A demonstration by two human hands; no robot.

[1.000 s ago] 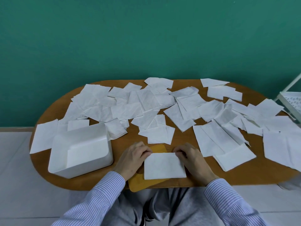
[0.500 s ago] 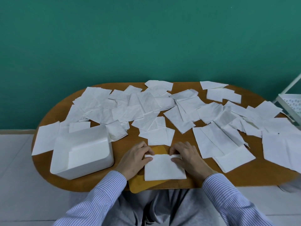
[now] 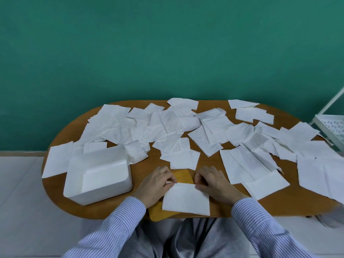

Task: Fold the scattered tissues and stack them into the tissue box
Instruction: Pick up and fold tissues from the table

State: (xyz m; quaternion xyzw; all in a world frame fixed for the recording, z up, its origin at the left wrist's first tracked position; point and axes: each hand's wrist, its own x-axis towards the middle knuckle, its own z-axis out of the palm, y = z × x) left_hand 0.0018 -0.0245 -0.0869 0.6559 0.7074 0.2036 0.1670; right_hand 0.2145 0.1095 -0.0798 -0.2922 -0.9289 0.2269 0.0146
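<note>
Left hand [image 3: 155, 183] and right hand [image 3: 216, 183] pinch a folded tissue's [image 3: 186, 199] far corners (long axis left-right); the tissue box [image 3: 98, 175] sits lower left, nearer the left hand.

1. Bare wooden table [image 3: 143, 164] between the tissue box [image 3: 98, 175] and the left hand [image 3: 156, 181] leaves a lane running toward 12 o'clock.
2. At 12 o'clock a folded tissue pile [image 3: 183, 157] blocks the way just beyond the yellow mat [image 3: 183, 176].
3. From 1 to 3 o'clock, overlapping scattered tissues [image 3: 247, 161] cover the surface.
4. Near edge at 4 o'clock is bare wood.
</note>
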